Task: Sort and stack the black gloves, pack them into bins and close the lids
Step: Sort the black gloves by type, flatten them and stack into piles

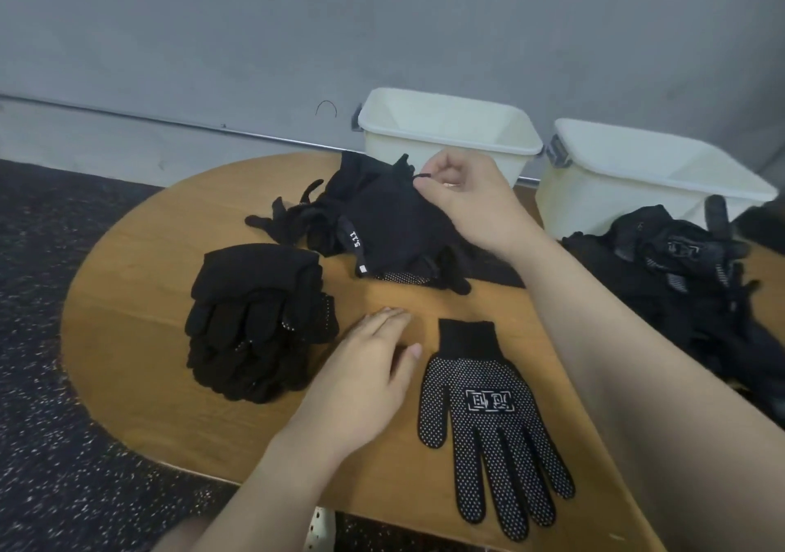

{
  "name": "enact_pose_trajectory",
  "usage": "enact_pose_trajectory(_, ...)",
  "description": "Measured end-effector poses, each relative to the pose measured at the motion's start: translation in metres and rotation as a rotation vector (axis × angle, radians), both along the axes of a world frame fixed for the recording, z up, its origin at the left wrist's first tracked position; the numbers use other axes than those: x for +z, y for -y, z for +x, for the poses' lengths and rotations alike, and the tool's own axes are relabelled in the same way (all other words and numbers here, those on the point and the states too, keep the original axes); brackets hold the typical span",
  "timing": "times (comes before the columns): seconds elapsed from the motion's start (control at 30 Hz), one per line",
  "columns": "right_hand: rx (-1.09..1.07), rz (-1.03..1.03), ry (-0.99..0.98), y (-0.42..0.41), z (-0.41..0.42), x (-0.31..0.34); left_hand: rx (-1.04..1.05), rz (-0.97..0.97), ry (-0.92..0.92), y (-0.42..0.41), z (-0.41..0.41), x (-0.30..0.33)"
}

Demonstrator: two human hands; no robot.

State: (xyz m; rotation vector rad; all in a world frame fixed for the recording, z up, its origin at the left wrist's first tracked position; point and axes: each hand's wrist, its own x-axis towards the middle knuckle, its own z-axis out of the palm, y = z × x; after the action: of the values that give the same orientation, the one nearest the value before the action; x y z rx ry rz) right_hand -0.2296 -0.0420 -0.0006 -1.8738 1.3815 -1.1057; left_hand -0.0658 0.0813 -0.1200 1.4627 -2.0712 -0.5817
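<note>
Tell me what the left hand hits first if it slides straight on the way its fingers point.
Probably the loose glove pile: the left hand lies flat on the table, fingers pointing away across bare wood toward it.

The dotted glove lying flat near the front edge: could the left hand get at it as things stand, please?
Probably yes: the left hand rests open on the table just beside the dotted glove, with nothing between them.

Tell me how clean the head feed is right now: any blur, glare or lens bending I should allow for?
Head view: soft, even light, no glare; wide-angle bending curves the table edge and wall rail. The dotted glove reads sharp; the left hand looks slightly smeared. The right hand pinches a glove from the black pile, whose folds merge into one dark mass. The stack shows little detail.
</note>
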Motion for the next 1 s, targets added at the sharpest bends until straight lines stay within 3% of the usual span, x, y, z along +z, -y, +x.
enact_pose_trajectory(0.3,-0.107,-0.001,0.166,-0.09,-0.061,0.02,0.171,0.013,-0.374,-0.003,-0.021,0.017)
enact_pose_trajectory(0.47,-0.155,0.002,0.286,-0.148,-0.086,0.004,0.082,0.141,-0.53,-0.011,-0.045,0.026)
enact_pose_trajectory(0.7,-0.26,0.002,0.59,-0.202,-0.115,-0.026,-0.211,0.193,-0.327,-0.037,-0.076,0.028)
enact_pose_trajectory(0.83,-0.26,0.042,0.799,-0.202,-0.118,-0.039,-0.255,0.08,-0.073,-0.044,-0.083,0.025)
enact_pose_trajectory(1.0,-0.259,0.064,0.844,-0.188,-0.127,-0.045,-0.189,-0.163,-0.045,-0.042,-0.093,0.022)
